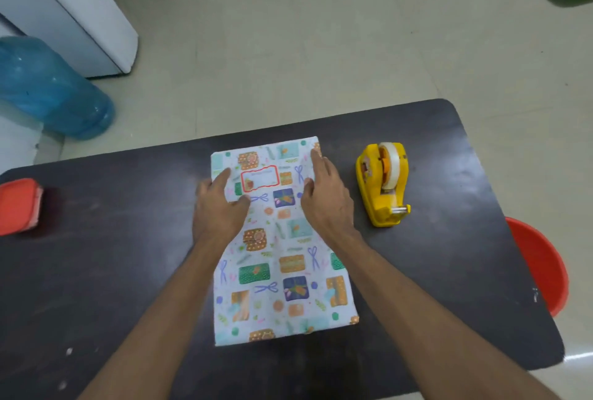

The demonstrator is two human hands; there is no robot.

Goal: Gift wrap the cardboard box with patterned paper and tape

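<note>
The patterned paper lies in the middle of the tabletop, long axis running from the near edge toward the far edge. It covers the cardboard box fully, so I see no bare cardboard.

My worry is the seam. I can't make out any tape on the paper, so if either palm lifts, the fold may spring open or slide off square. Reaching for tape leaves one hand to hold everything, and a crooked pull could crease or tear the sheet.

The paper is white with small gifts, scissors and dots, plus a red-framed label near the far end. It sits fairly smooth, with a small turned-up corner at the near right.

The left hand and right hand both press flat on the far half, fingers straight, gripping nothing.

A yellow tape dispenser stands just beside the parcel, toward the right edge. A red container sits at the left edge, and a red stool shows past the right edge.
</note>
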